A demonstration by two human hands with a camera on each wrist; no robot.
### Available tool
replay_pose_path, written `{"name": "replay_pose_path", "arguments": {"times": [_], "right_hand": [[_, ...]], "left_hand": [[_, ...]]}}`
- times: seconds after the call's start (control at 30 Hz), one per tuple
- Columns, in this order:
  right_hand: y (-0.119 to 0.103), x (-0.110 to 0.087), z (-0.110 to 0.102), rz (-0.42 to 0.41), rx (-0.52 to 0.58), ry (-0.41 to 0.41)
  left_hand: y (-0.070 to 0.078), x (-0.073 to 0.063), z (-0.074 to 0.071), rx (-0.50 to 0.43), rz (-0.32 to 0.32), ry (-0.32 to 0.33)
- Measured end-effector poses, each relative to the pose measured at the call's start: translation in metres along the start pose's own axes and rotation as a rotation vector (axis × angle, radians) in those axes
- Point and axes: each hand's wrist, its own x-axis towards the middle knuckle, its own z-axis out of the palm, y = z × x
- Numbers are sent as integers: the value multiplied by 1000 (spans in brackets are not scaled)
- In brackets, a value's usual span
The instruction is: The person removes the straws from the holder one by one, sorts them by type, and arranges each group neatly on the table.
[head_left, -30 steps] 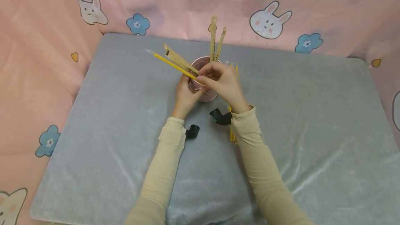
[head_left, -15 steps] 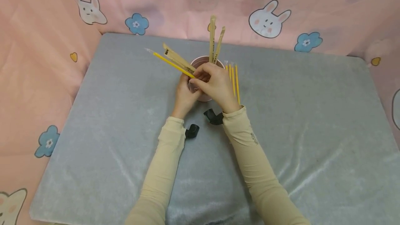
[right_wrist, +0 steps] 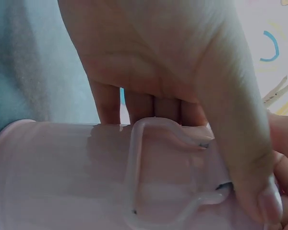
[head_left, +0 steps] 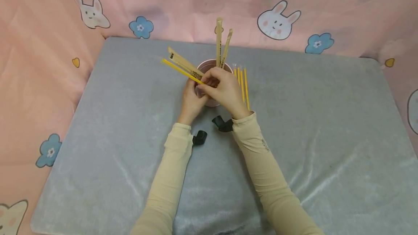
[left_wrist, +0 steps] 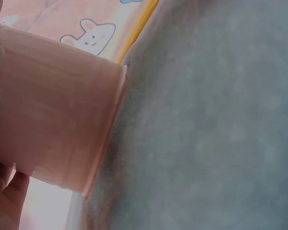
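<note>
A translucent pink cup point(head_left: 213, 103) stands on the table, its side filling much of the left wrist view. My left hand point(head_left: 190, 102) grips it from the left. Over the rim, my right hand point(head_left: 225, 91) pinches the lower end of a yellow straw point(head_left: 181, 71) in clear wrapping, which slants up to the left. Brown paper-wrapped straws point(head_left: 184, 62) lean left beside it. Two more paper-wrapped straws point(head_left: 218, 42) rise upright at the cup's back. In the right wrist view, my thumb point(right_wrist: 254, 187) lies near the rim, above a raised loop on the cup point(right_wrist: 48, 177).
Several wrapped yellow straws point(head_left: 246, 90) lie on the table just right of the cup, partly behind my right hand and wrist. Grey cloth covers the table point(head_left: 310, 126). A pink curtain point(head_left: 196, 6) with rabbits and flowers hangs behind. Black camera mounts point(head_left: 200, 138) project from both wrists.
My right hand and forearm have shifted left over the cup, uncovering more of the yellow straws on the table. My left hand keeps its grip on the cup.
</note>
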Motion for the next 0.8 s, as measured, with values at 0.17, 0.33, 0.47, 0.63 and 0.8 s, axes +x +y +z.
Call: {"name": "replay_pose_path", "arguments": {"times": [0.17,0.33,0.47,0.63,0.8], "right_hand": [[2,-3,-2,37,161,15],[5,-4,-4,56,276,36],[6,-4,-5,49,331,45],[5,-4,-6,31,439,66],[0,-9,-9,17,518,159]], "left_hand": [[-3,1,0,-6,67,12],[-4,2,1,-5,97,24],[-4,2,1,7,102,24],[-4,2,1,18,102,19],[-3,2,1,-3,101,8]]}}
